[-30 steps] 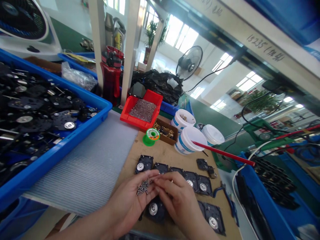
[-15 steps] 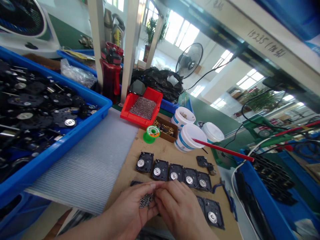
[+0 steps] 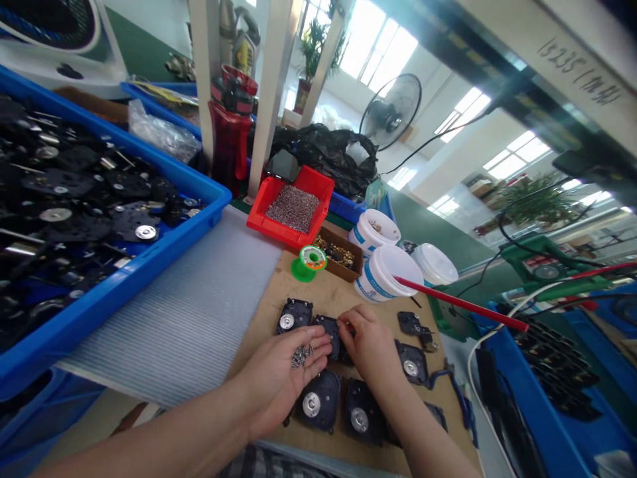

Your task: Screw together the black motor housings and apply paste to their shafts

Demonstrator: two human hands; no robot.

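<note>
My left hand (image 3: pixel 283 375) is palm up, its fingers loosely curled beneath a small heap of screws (image 3: pixel 301 356). My right hand (image 3: pixel 365 335) is pinched over the back row of black square housings, beside one housing (image 3: pixel 328 332); whatever its fingertips hold is too small to make out. Another housing with a silver disc (image 3: pixel 293 315) lies at the left end of that row. Nearer to me are two more, one housing (image 3: pixel 320 401) under my left fingers and one (image 3: pixel 365 411) by my right forearm. All lie on a brown board (image 3: pixel 263 338).
A blue bin of black parts (image 3: pixel 199 232) stands at the left. Beyond the board are a red tray of screws (image 3: pixel 293 207), a green solder spool (image 3: pixel 309 263), a brown box and white tubs (image 3: pixel 388 272). Blue-handled pliers (image 3: pixel 460 398) lie at the right, near a red rod (image 3: pixel 468 303).
My hands have separated. The left has opened flat with the screws on its palm, while the right has moved forward and right to the back row. The view has shifted slightly.
</note>
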